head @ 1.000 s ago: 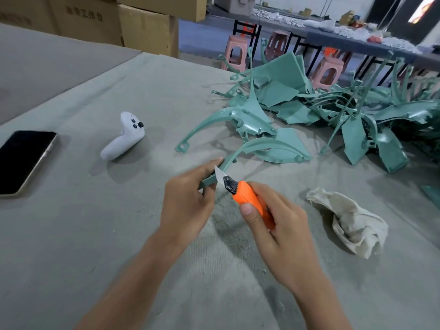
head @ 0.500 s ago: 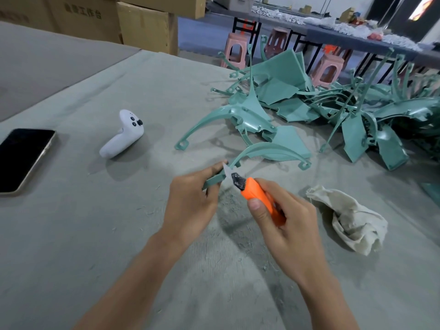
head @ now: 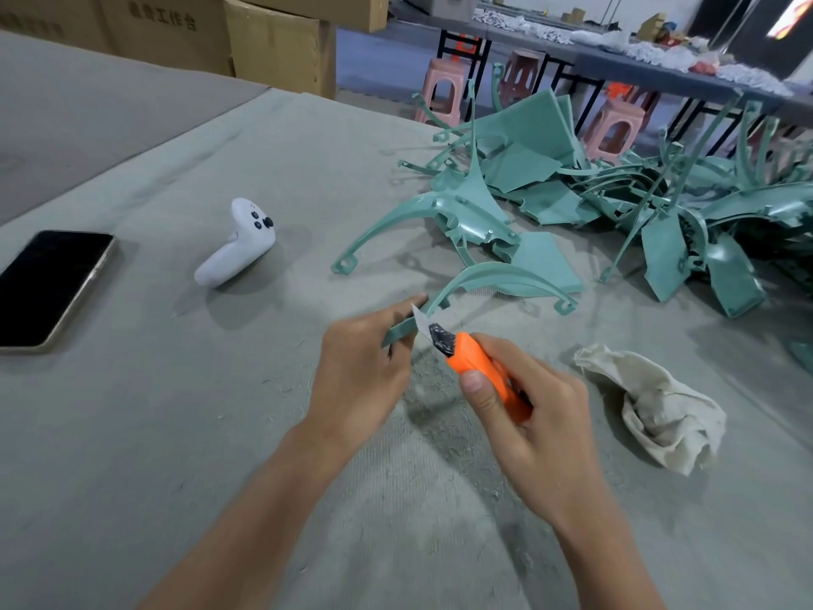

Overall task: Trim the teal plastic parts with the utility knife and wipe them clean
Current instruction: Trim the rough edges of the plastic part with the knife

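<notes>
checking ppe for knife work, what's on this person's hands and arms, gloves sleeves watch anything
Nothing worn is in view. The left hand and right hand are bare, with no gloves, rings or watch. No sleeve shows anywhere up to the frame edge.

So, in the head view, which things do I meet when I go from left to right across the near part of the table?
Black phone → white controller → left hand → orange utility knife → crumpled cloth.

I see a matt grey felt-like cloth table (head: 132, 433), smooth teal plastic parts (head: 528, 138) at upper right, a glossy orange plastic knife (head: 484, 372), a crumpled off-white rag (head: 655, 407), and a glossy black phone (head: 48, 284) at left.
</notes>
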Action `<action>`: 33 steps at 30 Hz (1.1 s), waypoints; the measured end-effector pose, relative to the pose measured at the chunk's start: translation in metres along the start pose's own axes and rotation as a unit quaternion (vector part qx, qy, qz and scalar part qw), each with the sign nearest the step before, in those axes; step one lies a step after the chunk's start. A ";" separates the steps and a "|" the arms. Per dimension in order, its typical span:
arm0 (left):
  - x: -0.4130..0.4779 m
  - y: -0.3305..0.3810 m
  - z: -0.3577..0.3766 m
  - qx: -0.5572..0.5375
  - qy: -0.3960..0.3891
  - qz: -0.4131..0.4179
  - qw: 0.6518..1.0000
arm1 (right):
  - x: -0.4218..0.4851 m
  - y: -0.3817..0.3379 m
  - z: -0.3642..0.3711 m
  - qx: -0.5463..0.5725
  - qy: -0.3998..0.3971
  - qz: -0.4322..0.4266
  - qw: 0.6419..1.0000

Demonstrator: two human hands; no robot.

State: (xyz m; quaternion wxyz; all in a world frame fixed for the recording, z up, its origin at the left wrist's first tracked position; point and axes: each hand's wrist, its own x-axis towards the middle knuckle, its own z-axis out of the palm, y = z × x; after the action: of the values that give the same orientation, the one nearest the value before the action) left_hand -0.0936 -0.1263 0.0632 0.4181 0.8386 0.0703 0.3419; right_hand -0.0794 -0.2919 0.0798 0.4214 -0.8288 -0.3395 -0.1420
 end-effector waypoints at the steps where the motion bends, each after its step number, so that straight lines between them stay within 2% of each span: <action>1: 0.000 -0.001 0.000 -0.001 -0.001 -0.005 1.000 | 0.000 0.001 0.000 -0.003 0.002 0.003 1.000; 10: -0.001 -0.003 0.001 0.012 -0.022 -0.033 0.999 | 0.001 0.004 -0.004 -0.005 0.011 -0.012 1.000; 17: -0.004 0.000 -0.002 0.055 -0.029 0.027 0.998 | 0.001 0.010 -0.007 -0.001 0.021 0.011 1.000; 22: -0.001 -0.003 -0.002 0.043 -0.029 -0.010 0.999 | 0.000 0.006 -0.006 0.024 -0.004 -0.011 1.000; 28: -0.001 -0.007 -0.002 0.079 -0.006 0.039 0.996 | -0.001 0.008 -0.006 0.016 0.001 0.002 1.000; 33: -0.001 -0.009 -0.002 0.084 -0.019 0.032 0.996 | -0.002 0.009 -0.005 -0.006 0.006 0.011 1.000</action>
State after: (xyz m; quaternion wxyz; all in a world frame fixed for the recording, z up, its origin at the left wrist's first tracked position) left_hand -0.0939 -0.1193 0.0572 0.3362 0.8790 0.0639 0.3320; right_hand -0.0742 -0.3001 0.0767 0.4199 -0.8341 -0.3272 -0.1444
